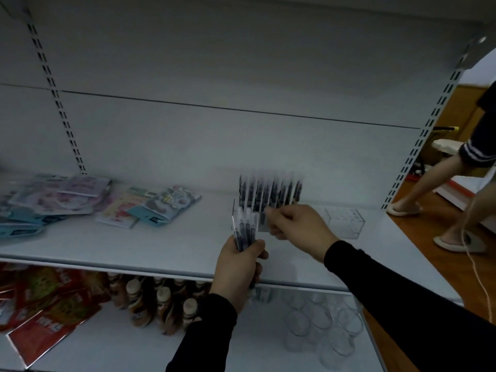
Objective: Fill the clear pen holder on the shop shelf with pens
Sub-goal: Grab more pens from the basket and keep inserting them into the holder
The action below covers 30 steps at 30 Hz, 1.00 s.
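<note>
Clear pen holder (264, 210) of pens (269, 193), red packets (45, 312), writing blurred

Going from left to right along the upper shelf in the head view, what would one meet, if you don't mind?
Pile of flat packets → blue-edged packets → pen holder with standing pens → empty clear holder.

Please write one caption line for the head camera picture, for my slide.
Left hand grips a bundle of dark pens while right hand reaches the clear plastic pen holder on the white shop shelf.
</note>
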Each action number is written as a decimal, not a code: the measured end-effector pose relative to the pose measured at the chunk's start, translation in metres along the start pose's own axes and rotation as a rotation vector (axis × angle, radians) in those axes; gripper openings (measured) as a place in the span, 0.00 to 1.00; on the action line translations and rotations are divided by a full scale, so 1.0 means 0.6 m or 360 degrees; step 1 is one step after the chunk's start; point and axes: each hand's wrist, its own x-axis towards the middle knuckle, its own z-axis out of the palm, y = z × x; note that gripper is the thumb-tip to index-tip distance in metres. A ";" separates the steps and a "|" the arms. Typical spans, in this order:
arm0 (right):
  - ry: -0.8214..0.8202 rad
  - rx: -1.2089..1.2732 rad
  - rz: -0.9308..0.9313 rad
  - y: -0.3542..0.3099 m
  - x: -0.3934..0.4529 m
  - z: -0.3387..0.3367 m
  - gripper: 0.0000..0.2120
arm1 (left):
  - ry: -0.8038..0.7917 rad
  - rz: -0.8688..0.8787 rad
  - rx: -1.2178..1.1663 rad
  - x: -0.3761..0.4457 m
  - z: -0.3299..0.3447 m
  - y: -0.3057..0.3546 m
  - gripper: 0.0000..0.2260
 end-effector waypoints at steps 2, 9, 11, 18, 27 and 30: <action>-0.0115 0.0227 0.0086 -0.004 -0.015 0.007 0.21 | -0.0058 0.0008 -0.0005 -0.004 0.002 0.001 0.03; -0.0106 0.0515 0.0202 0.001 -0.032 -0.001 0.08 | -0.0167 0.0015 0.0042 -0.014 0.012 -0.002 0.06; 0.0009 0.0558 0.0195 -0.001 -0.031 -0.010 0.08 | -0.0177 0.0004 0.0016 -0.017 0.014 0.000 0.07; 0.0591 0.0814 0.0060 -0.002 0.006 -0.078 0.08 | 0.0061 -0.0092 -0.0121 -0.001 0.003 0.000 0.06; 0.0902 0.0365 -0.0266 -0.001 0.039 -0.097 0.07 | 0.0089 -0.0040 -0.0041 0.006 -0.004 -0.002 0.09; 0.0883 0.0331 -0.0262 0.005 0.047 -0.089 0.06 | 0.0091 -0.0033 -0.0027 0.009 -0.005 -0.004 0.11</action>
